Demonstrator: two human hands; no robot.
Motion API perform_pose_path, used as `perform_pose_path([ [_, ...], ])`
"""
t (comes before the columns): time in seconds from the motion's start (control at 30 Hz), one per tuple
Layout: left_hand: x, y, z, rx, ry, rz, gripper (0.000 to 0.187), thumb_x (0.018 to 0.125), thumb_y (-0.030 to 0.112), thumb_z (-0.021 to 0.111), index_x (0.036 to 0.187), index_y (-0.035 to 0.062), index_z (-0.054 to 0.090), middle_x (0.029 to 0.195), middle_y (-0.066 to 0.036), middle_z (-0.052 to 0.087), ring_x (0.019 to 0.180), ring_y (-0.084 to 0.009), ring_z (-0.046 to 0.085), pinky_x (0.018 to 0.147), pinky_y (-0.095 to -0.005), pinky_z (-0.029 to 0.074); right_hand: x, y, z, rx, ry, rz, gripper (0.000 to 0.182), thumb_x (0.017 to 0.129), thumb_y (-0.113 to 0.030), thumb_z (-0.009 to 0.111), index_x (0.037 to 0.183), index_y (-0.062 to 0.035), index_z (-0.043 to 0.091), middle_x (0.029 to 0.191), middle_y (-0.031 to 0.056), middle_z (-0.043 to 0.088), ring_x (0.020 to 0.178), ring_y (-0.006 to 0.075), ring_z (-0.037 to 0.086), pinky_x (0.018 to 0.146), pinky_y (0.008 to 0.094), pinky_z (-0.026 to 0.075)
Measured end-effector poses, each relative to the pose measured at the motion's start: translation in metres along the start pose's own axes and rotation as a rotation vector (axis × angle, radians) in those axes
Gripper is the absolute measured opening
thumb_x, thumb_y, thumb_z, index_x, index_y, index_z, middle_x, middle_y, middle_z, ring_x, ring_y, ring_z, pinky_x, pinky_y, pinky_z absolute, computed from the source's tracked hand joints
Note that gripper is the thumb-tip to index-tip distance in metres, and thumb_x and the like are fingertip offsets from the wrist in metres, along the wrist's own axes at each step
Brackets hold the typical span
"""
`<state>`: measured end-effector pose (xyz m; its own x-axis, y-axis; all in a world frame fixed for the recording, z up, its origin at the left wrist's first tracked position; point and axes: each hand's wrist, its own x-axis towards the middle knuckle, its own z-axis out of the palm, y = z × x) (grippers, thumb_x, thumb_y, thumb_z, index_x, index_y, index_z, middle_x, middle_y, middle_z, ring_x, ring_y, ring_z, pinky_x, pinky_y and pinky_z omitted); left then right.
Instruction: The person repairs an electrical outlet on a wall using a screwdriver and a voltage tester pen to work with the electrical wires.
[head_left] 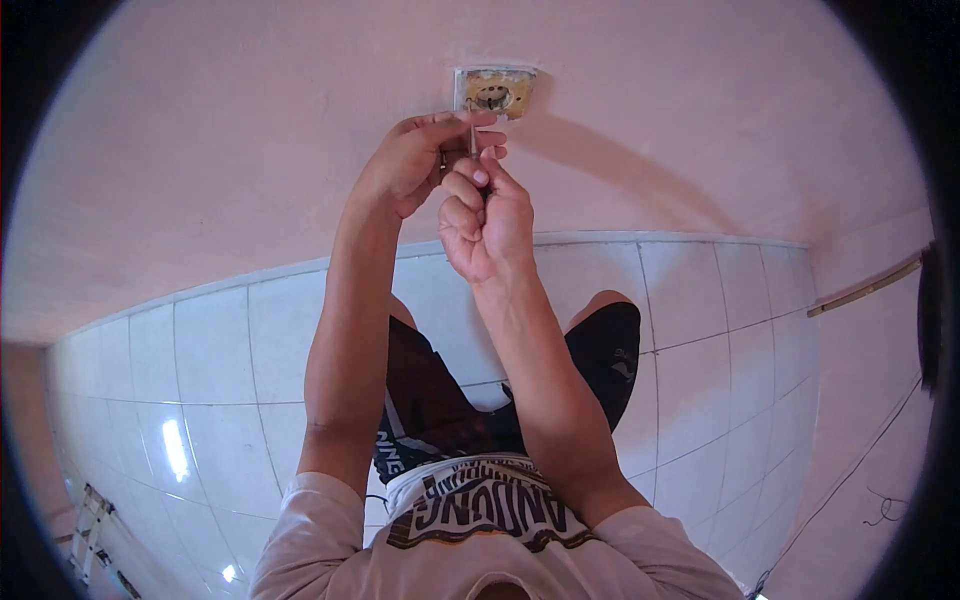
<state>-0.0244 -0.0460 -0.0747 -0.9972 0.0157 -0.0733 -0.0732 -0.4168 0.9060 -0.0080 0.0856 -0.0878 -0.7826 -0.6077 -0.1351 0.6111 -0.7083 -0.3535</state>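
Note:
A wall socket (pixel 517 88) with a worn yellowish face and a pale frame is fixed low on the pink wall. My right hand (pixel 490 215) is just below it, its fingers wrapped round the dark handle of a screwdriver (pixel 474 140). The thin metal shaft points up to the left part of the socket, where the tip seems to meet a screw hole. Beside it, my left hand (pixel 405 160) holds the shaft near the tip between thumb and fingers, with the other fingers reaching behind it. The fingers partly cover the socket's lower left edge.
White floor tiles (pixel 290 320) meet the wall behind my bent legs. A small ladder (pixel 90 530) stands at the lower left. On the right are a wooden strip (pixel 865 285), a dark round-edged object (pixel 930 320) and a thin cable (pixel 850 475) along the wall.

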Motion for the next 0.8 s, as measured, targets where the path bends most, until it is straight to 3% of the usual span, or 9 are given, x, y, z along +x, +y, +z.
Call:
perform_pose_path([
  [0.1, 0.005, 0.000, -0.004, -0.084, 0.002, 0.001, 0.027, 0.101, 0.013, 0.055, 0.114, -0.0083, 0.067, 0.102, -0.016, 0.072, 0.083, -0.0202, 0.069, 0.078, -0.0319, 0.059, -0.006, -0.007, 0.022, -0.292, 0.176, -0.081, 0.024, 0.105, -0.019, 0.047, 0.125, -0.0076, 0.055, 0.086, 0.0059, 0.058, 0.055, 0.0129, 0.050, 0.040, 0.0286, 0.040],
  [0.2, 0.016, 0.001, -0.009, -0.063, -0.006, -0.022, 0.024, 0.100, 0.012, 0.058, 0.111, -0.0061, 0.068, 0.098, -0.014, 0.072, 0.082, -0.0182, 0.068, 0.076, -0.0307, 0.058, -0.017, -0.022, 0.046, -0.770, 0.339, -0.203, 0.024, 0.104, -0.020, 0.049, 0.124, -0.0065, 0.055, 0.088, 0.0082, 0.059, 0.056, 0.0142, 0.053, 0.040, 0.0297, 0.042],
  [0.3, 0.015, -0.003, 0.001, -0.112, 0.058, -0.023, 0.021, 0.099, 0.013, 0.062, 0.109, -0.0039, 0.070, 0.096, -0.012, 0.073, 0.084, -0.0175, 0.069, 0.074, -0.0294, 0.057, -0.015, -0.024, 0.023, -1.618, 0.217, -0.686, 0.026, 0.104, -0.019, 0.050, 0.126, -0.0070, 0.055, 0.085, 0.0066, 0.058, 0.054, 0.0133, 0.051, 0.040, 0.0288, 0.041],
  [0.37, 0.013, -0.004, 0.002, -0.110, 0.076, -0.017, 0.022, 0.100, 0.014, 0.062, 0.109, -0.0035, 0.070, 0.096, -0.011, 0.073, 0.085, -0.0181, 0.069, 0.074, -0.0294, 0.057, -0.012, -0.020, 0.016, -1.791, 0.214, -0.787, 0.027, 0.104, -0.019, 0.050, 0.128, -0.0073, 0.055, 0.082, 0.0056, 0.058, 0.052, 0.0127, 0.050, 0.040, 0.0282, 0.041],
  [0.43, 0.013, -0.001, 0.006, -0.087, 0.096, -0.012, 0.022, 0.100, 0.016, 0.063, 0.109, -0.0032, 0.070, 0.096, -0.012, 0.073, 0.086, -0.0186, 0.070, 0.075, -0.0299, 0.057, -0.006, -0.015, 0.012, -1.687, 0.231, -0.735, 0.028, 0.104, -0.018, 0.051, 0.130, -0.0077, 0.055, 0.080, 0.0045, 0.057, 0.051, 0.0120, 0.048, 0.040, 0.0276, 0.041],
  [0.53, 0.007, 0.000, 0.005, -0.047, 0.105, -0.036, 0.024, 0.100, 0.018, 0.063, 0.109, -0.0029, 0.070, 0.098, -0.013, 0.073, 0.087, -0.0197, 0.071, 0.077, -0.0314, 0.058, -0.007, -0.015, 0.018, -0.783, 0.215, -0.231, 0.030, 0.104, -0.018, 0.051, 0.132, -0.0082, 0.055, 0.076, 0.0029, 0.056, 0.048, 0.0111, 0.046, 0.039, 0.0266, 0.040],
  [0.6, 0.008, 0.000, 0.001, -0.037, 0.042, -0.073, 0.024, 0.100, 0.019, 0.064, 0.108, -0.0027, 0.070, 0.099, -0.014, 0.074, 0.088, -0.0205, 0.072, 0.079, -0.0327, 0.059, -0.011, -0.008, 0.017, -0.644, 0.228, -0.177, 0.027, 0.105, -0.020, 0.050, 0.130, -0.0102, 0.055, 0.077, 0.0014, 0.054, 0.050, 0.0094, 0.043, 0.040, 0.0254, 0.036],
  [0.77, 0.007, 0.000, 0.009, 0.000, 0.163, 0.030, 0.026, 0.099, 0.019, 0.065, 0.103, -0.0057, 0.069, 0.091, -0.013, 0.073, 0.076, -0.0210, 0.071, 0.071, -0.0316, 0.059, -0.017, -0.008, 0.032, -0.310, 0.228, -0.112, 0.020, 0.107, -0.024, 0.047, 0.123, -0.0151, 0.055, 0.080, -0.0023, 0.048, 0.055, 0.0051, 0.034, 0.040, 0.0223, 0.027],
  [0.8, 0.010, -0.003, 0.007, 0.029, 0.181, 0.045, 0.026, 0.099, 0.019, 0.065, 0.102, -0.0060, 0.069, 0.091, -0.013, 0.073, 0.075, -0.0209, 0.071, 0.070, -0.0317, 0.059, -0.019, -0.013, 0.034, -0.709, 0.281, -0.172, 0.030, 0.103, -0.020, 0.053, 0.132, -0.0128, 0.052, 0.084, 0.0047, 0.058, 0.057, 0.0124, 0.051, 0.043, 0.0302, 0.041],
])
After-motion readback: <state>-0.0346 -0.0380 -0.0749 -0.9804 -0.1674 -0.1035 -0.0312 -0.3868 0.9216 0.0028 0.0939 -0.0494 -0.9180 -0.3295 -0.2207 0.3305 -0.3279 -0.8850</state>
